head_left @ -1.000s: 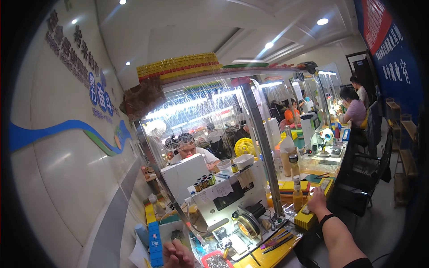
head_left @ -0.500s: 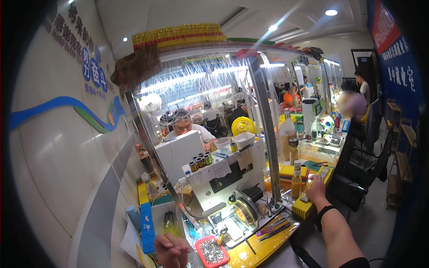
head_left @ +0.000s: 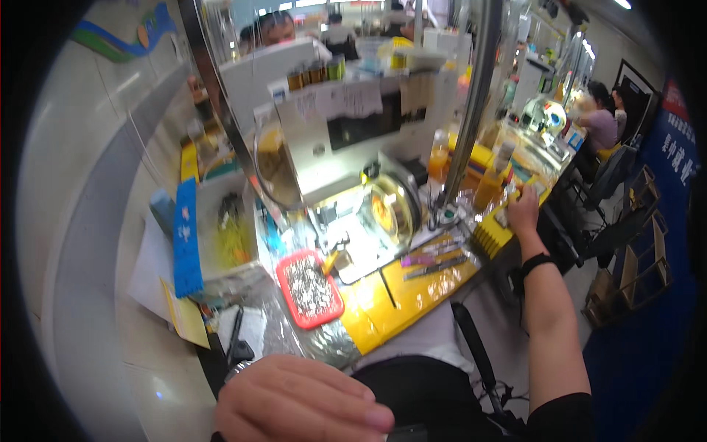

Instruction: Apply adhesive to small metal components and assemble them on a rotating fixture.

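My left hand is large and close at the lower edge, its back turned up and its fingers stretched out side by side. A dark edge shows by its fingertips, too cut off to name. Out to the right, my right hand has its fingers drawn together at the bench's right edge, over small pale items. What it pinches, if anything, is too small to make out. Beside it stand yellow ribbed blocks and an amber bottle. A red tray of small shiny pieces lies ahead of my left hand.
A white machine with a round wheel stands on the bench. Tweezers and pen-like tools lie on the yellow mat. At left is a white bin beside a blue strip. A metal post rises on the right.
The view has tipped downward, so the bench sits higher in the picture. My left hand has come nearer with its back turned up; my right hand stays by the yellow blocks.
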Tool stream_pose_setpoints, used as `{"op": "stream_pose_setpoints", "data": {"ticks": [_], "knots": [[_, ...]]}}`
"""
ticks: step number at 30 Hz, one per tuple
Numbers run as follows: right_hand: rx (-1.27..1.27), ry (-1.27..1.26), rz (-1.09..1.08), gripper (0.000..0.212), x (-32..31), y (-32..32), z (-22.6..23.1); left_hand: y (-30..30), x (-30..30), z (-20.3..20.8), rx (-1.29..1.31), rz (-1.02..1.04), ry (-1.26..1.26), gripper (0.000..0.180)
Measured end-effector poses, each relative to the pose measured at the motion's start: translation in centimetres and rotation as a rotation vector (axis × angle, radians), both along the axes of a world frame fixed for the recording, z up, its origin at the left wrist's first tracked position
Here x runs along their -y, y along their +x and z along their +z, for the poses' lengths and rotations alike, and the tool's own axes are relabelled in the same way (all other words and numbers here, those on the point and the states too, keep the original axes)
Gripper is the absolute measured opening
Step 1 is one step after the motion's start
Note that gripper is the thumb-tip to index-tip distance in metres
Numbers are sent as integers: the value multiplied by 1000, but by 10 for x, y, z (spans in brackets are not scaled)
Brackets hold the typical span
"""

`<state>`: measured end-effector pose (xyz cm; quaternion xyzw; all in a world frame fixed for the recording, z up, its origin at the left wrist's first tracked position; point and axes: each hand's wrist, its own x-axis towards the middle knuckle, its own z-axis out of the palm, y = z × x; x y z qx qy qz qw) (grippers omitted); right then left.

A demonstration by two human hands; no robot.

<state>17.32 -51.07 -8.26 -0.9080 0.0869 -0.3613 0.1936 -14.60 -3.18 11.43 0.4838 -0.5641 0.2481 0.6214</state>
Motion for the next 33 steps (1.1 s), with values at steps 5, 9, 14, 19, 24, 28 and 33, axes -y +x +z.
{"op": "stream_pose_setpoints", "data": {"ticks": [5,9,14,19,24,28,33], "knots": [[-51,-34,-4,30,17,-7,-15,1,-1,-9,-25,-166,33,14],[-42,-36,-12,30,15,-11,-10,-22,-43,-58,-132,-404,83,20],[-48,-38,-3,32,21,-4,-12,-24,-5,-31,-144,-121,86,33],[-80,-33,-12,34,10,0,-12,-53,22,-41,-209,678,-28,59],[-72,-62,-26,33,22,0,-13,-49,21,-36,-270,465,-9,49],[-105,-36,-27,33,22,-4,-11,-71,31,-33,-640,594,-60,44],[-96,-63,-37,32,20,-1,-12,-94,24,-38,-714,587,-130,37]]}}
